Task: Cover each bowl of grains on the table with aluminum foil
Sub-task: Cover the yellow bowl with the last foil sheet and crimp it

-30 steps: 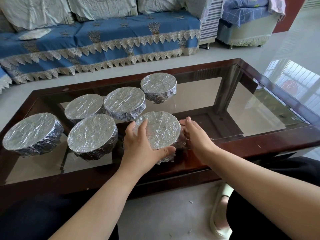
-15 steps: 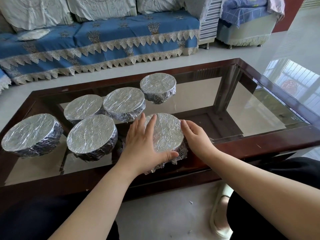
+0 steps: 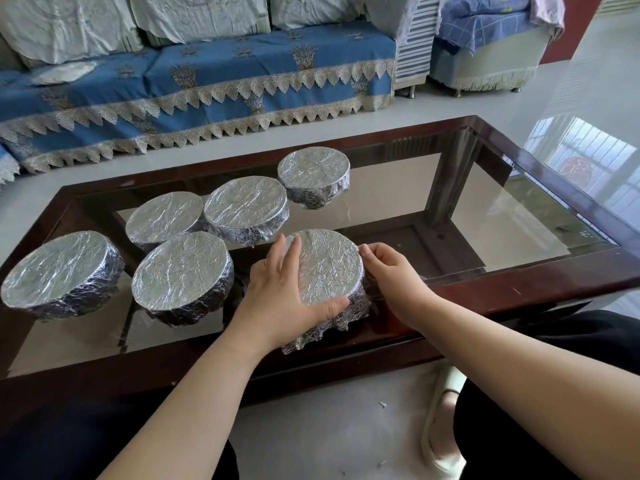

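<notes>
Several bowls wrapped in crinkled aluminum foil stand on the glass-topped table (image 3: 519,216). The nearest foil-covered bowl (image 3: 329,265) sits by the front edge, its foil skirt flaring out at the bottom. My left hand (image 3: 280,292) lies flat on its left side and top, thumb pressed along the near rim. On the bowl's right rim my right hand (image 3: 391,275) presses with bent fingers. The other covered bowls stand at the far left (image 3: 59,268), left of centre (image 3: 181,271), behind it (image 3: 162,214), in the middle (image 3: 246,209) and at the back (image 3: 313,171). The grains are hidden.
The table has a dark wooden frame (image 3: 519,292) around the glass. A blue sofa with lace trim (image 3: 207,84) runs along the far side, and a footstool (image 3: 485,46) stands at the back right. A pale slipper (image 3: 443,417) rests on the floor by my right leg.
The near bowl has been set down level from a tilted hold. My left hand slid onto its top and my right hand moved up onto the right rim.
</notes>
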